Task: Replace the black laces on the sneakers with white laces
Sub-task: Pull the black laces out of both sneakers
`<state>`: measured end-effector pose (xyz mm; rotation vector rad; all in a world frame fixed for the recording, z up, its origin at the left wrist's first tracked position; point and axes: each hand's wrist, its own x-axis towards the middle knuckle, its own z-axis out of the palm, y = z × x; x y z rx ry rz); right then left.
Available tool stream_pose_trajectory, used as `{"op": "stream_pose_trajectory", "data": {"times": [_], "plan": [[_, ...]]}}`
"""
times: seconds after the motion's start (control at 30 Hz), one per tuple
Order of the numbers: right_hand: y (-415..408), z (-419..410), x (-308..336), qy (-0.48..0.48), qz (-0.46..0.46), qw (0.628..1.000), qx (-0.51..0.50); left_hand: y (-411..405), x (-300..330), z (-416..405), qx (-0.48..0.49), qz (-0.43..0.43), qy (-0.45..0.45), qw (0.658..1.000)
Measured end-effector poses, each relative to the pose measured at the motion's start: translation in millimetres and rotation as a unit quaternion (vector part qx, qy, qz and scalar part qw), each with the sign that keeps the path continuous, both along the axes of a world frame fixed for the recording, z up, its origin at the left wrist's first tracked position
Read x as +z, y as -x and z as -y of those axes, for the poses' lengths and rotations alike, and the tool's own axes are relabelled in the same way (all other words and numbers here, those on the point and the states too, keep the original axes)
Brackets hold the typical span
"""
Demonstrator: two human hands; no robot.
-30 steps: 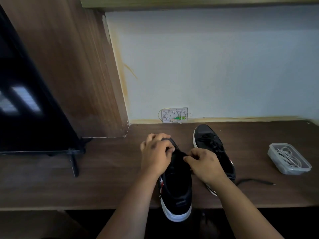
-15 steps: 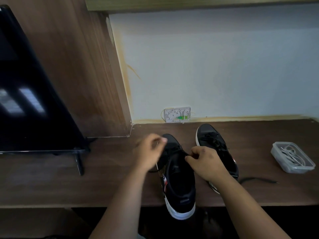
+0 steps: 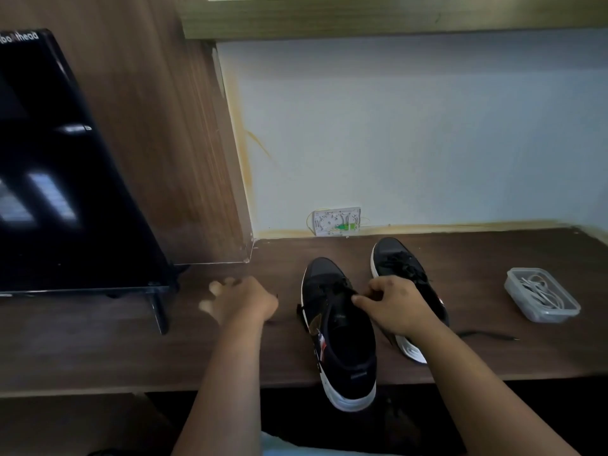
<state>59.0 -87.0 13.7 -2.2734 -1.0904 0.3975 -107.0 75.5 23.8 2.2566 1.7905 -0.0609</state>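
Note:
Two black sneakers with white soles stand on the brown table [image 3: 98, 350]. The near sneaker [image 3: 342, 343] hangs its heel over the front edge, and black lace still shows at its eyelets. My right hand [image 3: 394, 307] pinches this sneaker's upper at the lace area. My left hand [image 3: 240, 301], blurred, is out to the left of the shoe with fingers spread. A thin black lace [image 3: 279, 321] trails on the table between that hand and the shoe. The far sneaker [image 3: 398, 261] is still laced in black. White laces lie in a clear plastic tub [image 3: 543, 296] at the right.
A loose black lace end [image 3: 487, 334] lies right of my right forearm. A dark TV screen [image 3: 65, 176] on thin legs stands at the left, before a wooden panel. A white wall box [image 3: 335, 222] sits behind the shoes.
My left hand left the near sneaker's lace area and swung out to the left, its fingers spreading. My right hand stayed on the sneaker. The camera tilted slightly.

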Motion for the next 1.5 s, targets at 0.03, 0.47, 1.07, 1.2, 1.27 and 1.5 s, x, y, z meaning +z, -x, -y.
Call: {"op": "stream_pose_trajectory", "data": {"times": [0.03, 0.47, 1.07, 1.2, 1.27, 1.5], "plan": [[1.8, -3.1, 4.4, -0.012, 0.005, 1.0, 0.0, 0.9, -1.7, 4.7, -0.022, -0.013, 0.005, 1.0], [3.2, -62.2, -13.2, 0.105, 0.236, 0.959, 0.114, -40.4, -36.5, 41.0, -0.077, 0.291, 0.08, 0.95], [-25.9, -25.0, 29.4, -0.416, -0.388, 0.798, -0.199, -26.5, -48.2, 27.1, 0.097, 0.518, 0.299, 0.795], [-51.6, 8.9, 58.5, -0.493, -0.45, 0.723, -0.179, -26.3, -48.1, 27.7, 0.095, 0.511, 0.296, 0.802], [-71.4, 32.3, 66.2, -0.534, -0.459, 0.691, -0.167, -26.3, -48.2, 27.3, 0.097, 0.511, 0.292, 0.803], [-75.5, 93.4, 72.1, -0.232, -0.267, 0.933, 0.059, -26.9, -36.3, 33.8, 0.03, 0.43, 0.202, 0.879]]}}
